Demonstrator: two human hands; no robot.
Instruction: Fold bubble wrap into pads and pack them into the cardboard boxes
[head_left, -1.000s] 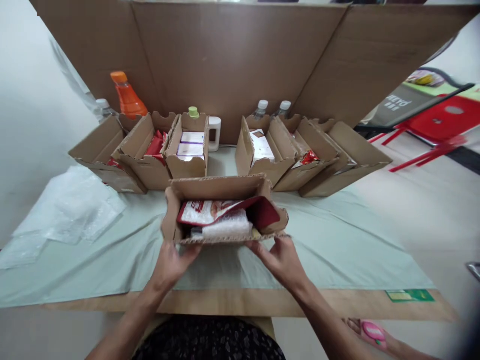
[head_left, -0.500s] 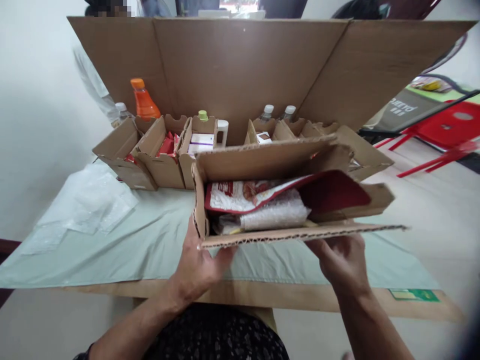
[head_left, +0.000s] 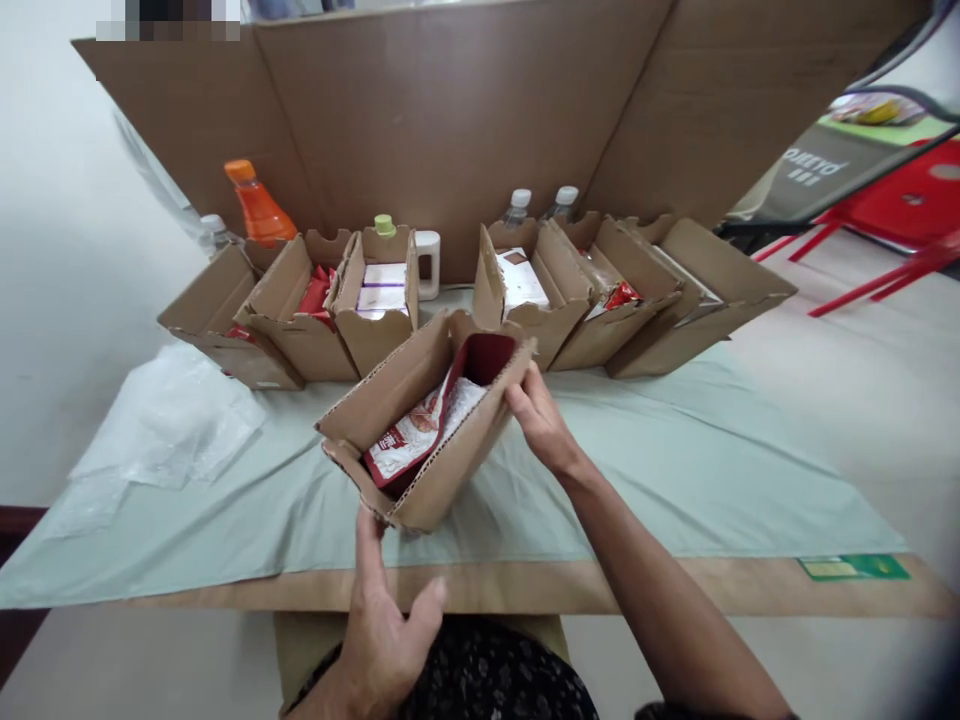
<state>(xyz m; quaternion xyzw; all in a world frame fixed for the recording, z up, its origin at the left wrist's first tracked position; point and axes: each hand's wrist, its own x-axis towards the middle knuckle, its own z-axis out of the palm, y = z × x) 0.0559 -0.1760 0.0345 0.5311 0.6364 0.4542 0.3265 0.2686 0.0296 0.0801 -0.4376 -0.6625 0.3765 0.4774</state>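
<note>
An open-topped cardboard box (head_left: 465, 445) is tilted and set at an angle over the near part of the table. Inside it lie a red-and-white printed pouch (head_left: 409, 430) and something in bubble wrap (head_left: 466, 400). My right hand (head_left: 544, 420) grips the box at its far right corner, fingers over the side wall. At the near left corner, my left hand (head_left: 390, 620) touches the box with outstretched fingers, its thumb spread well away. Whether the box bottom rests on the cloth is hidden.
Cardboard bins (head_left: 300, 310) holding packets and cartons line the back, with more bins (head_left: 562, 290) at right. Behind them stand an orange bottle (head_left: 259, 205), a white-handled container (head_left: 428, 265) and a cardboard screen (head_left: 465, 120). Bubble wrap (head_left: 165, 420) lies left on the green cloth (head_left: 645, 480).
The box has turned, moved left and come lower. My right hand has shifted from beneath to its far corner; my left hand's thumb has come away from the box. The view has shifted.
</note>
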